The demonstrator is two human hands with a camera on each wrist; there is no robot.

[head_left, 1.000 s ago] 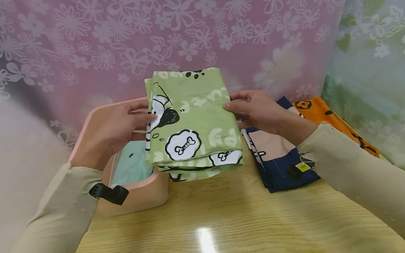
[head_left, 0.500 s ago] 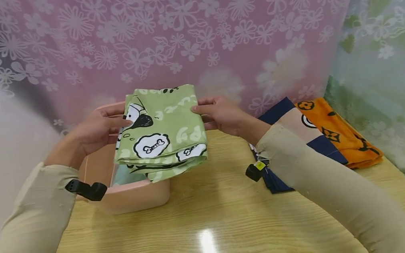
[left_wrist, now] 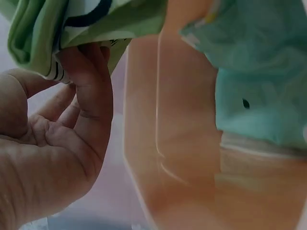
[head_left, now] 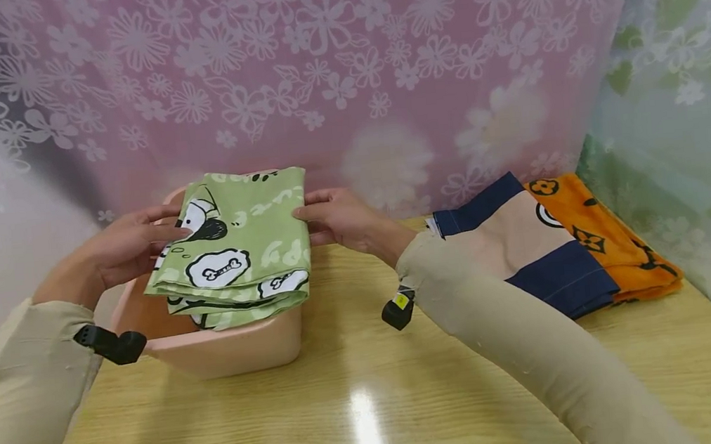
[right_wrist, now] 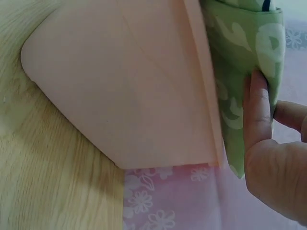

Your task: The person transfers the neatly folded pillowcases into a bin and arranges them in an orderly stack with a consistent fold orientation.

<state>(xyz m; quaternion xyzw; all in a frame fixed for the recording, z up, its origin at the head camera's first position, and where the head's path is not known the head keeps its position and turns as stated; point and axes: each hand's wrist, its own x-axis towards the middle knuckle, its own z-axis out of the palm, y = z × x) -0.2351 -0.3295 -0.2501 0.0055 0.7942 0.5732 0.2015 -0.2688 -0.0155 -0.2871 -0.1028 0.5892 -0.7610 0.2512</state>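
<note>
Both hands hold a folded green cloth (head_left: 249, 238) with white and black cartoon print above a pink plastic bin (head_left: 240, 348). My left hand (head_left: 123, 246) pinches its left edge, thumb on top and fingers beneath. At the opposite edge, my right hand (head_left: 352, 222) grips the cloth the same way. In the left wrist view, a folded mint-green cloth (left_wrist: 254, 105) lies inside the bin, against one side. The right wrist view shows the green cloth (right_wrist: 235, 91) just above the bin's rim, beside its outer wall (right_wrist: 124, 86).
On the right of the wooden table (head_left: 322, 422) lie a folded navy and beige cloth (head_left: 496, 231) and an orange cloth (head_left: 617, 241) with dark patterns, partly overlapped by the navy one. A pink floral curtain (head_left: 343, 75) hangs behind the table.
Both hands have carried the green cloth left and slightly lower, from partly beside the bin to over it. The mint-green cloth is now hidden in the head view.
</note>
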